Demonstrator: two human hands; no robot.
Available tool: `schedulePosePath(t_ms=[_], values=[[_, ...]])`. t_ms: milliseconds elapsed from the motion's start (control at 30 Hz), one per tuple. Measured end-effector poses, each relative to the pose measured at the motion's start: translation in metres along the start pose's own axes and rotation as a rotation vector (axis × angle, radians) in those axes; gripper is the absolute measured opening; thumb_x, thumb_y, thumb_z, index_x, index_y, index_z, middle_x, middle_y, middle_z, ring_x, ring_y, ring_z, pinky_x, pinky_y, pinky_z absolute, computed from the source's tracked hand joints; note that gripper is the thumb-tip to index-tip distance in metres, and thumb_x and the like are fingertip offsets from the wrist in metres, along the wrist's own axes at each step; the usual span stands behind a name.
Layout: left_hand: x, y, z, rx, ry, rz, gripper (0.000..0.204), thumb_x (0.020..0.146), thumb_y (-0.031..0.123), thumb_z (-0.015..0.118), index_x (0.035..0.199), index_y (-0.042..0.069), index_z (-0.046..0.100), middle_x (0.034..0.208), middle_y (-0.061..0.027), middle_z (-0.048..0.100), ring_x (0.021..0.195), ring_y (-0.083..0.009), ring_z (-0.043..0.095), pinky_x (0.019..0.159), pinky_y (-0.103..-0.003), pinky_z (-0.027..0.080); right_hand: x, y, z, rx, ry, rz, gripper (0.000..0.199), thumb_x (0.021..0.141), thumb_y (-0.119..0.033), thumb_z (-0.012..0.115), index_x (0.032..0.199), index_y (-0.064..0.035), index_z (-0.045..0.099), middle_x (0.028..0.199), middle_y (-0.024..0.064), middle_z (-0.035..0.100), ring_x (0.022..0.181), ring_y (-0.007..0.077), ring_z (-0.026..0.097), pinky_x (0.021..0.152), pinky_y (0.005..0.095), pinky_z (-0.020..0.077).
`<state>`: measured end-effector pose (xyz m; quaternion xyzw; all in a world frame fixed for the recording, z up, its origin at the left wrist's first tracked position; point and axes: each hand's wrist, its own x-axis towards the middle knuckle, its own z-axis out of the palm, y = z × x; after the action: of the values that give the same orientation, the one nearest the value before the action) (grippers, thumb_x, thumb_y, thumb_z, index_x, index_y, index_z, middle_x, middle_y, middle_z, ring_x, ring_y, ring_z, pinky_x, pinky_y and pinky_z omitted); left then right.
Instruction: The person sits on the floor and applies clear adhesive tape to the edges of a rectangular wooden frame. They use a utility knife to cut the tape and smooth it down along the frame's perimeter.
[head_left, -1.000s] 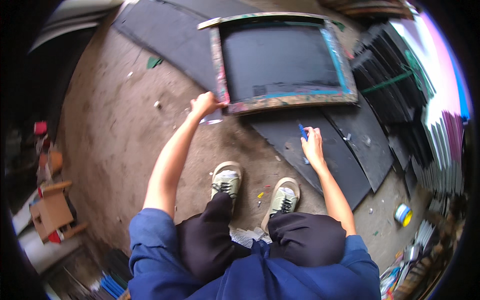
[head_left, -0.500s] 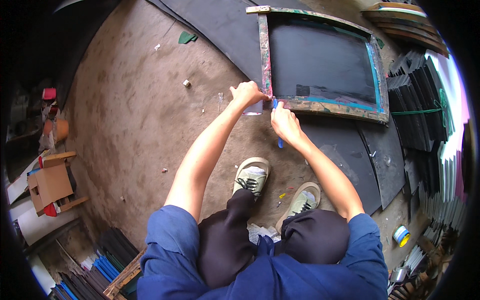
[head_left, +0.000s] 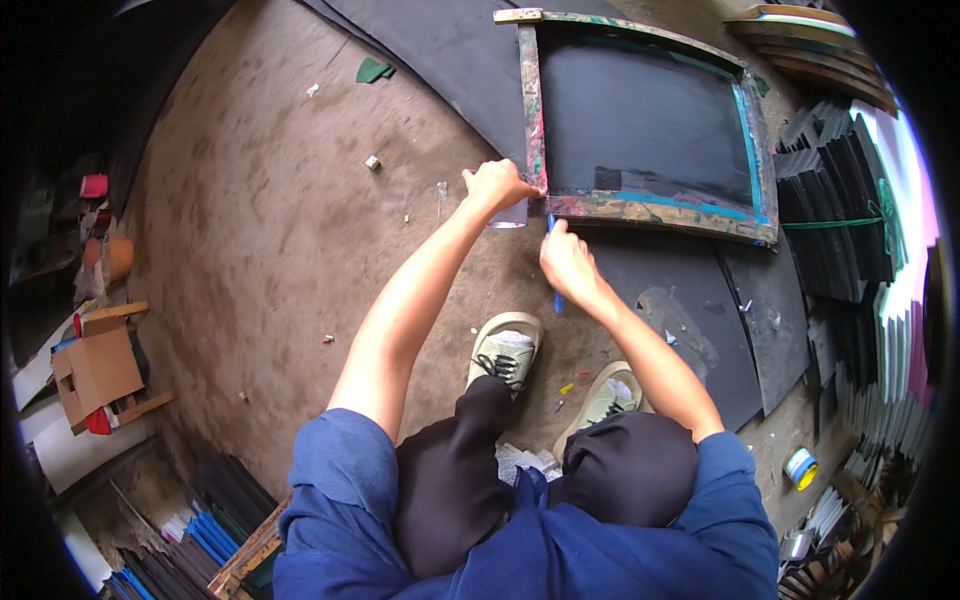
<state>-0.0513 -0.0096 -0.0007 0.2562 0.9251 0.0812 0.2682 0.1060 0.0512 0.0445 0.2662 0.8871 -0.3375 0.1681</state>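
A paint-stained wooden frame [head_left: 650, 212] with a dark panel and blue edging lies ahead, to the right of centre. At its near left corner, my left hand [head_left: 497, 188] is closed with its fingertips against the wood. Beneath that hand shows a pale translucent piece [head_left: 510, 215] with a curved lower edge, partly covered by the fingers. My right hand [head_left: 570, 262] is wrapped round a slim blue tool [head_left: 558, 298]. The tool points up at the frame's corner from just below it; its exact kind and tip are too small to make out.
Black sheets [head_left: 680, 300] lie on the floor under and around the frame. Stacked dark boards [head_left: 835, 215], tied with green cord, stand at the right. A yellow-and-white can [head_left: 801, 468] lies lower right. A cardboard box [head_left: 105, 365] sits at left. Green scraps [head_left: 374, 71] dot the floor.
My right hand has drawn the blue tool slightly back toward me, away from the frame's corner. The left hand stays at the corner.
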Motion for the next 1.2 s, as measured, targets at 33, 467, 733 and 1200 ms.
schedulePosePath(t_ms=[33,467,733,1200], values=[[0.001,0.003,-0.001,-0.002,-0.007,0.009,0.042,0.062,0.056,0.067,0.077,0.016,0.071,0.073,-0.0063,0.065,0.078,-0.0212,0.062,0.077,-0.043,0.034,-0.009,0.002,0.000,0.016,-0.036,0.025,0.026,0.082,-0.010,0.039,0.098,0.0104,0.038,0.082,0.0332,0.057,0.085,0.0455,0.057,0.078,0.0497,0.0455],[-0.039,-0.008,-0.015,-0.099,0.188,0.382,0.044,0.075,0.047,0.058,0.085,0.006,0.067,0.070,-0.0182,0.062,0.070,-0.0312,0.062,0.064,-0.039,0.049,0.046,0.033,-0.029,-0.192,0.391,-0.222,0.047,0.073,-0.034,0.066,0.095,0.0019,0.046,0.090,0.0185,0.058,0.090,0.0323,0.054,0.077,0.0423,0.0445],[-0.041,-0.047,-0.041,-0.319,0.093,0.426,0.035,0.075,0.035,0.060,0.083,0.001,0.066,0.070,-0.0199,0.061,0.067,-0.0259,0.063,0.061,-0.034,0.049,0.060,0.037,-0.019,-0.217,0.292,-0.203,0.052,0.067,-0.031,0.072,0.098,0.0032,0.047,0.095,0.0180,0.057,0.095,0.0322,0.052,0.079,0.0424,0.0430],[-0.100,0.113,-0.001,-0.208,0.279,1.227,0.025,0.067,0.015,0.068,0.087,0.012,0.055,0.081,-0.0030,0.051,0.088,-0.0203,0.051,0.086,-0.040,0.033,-0.056,0.181,-0.083,0.811,0.463,-0.002,0.031,0.077,0.007,0.055,0.106,-0.0005,0.048,0.080,0.0084,0.056,0.059,0.0112,0.057,0.050,0.0230,0.0478]])
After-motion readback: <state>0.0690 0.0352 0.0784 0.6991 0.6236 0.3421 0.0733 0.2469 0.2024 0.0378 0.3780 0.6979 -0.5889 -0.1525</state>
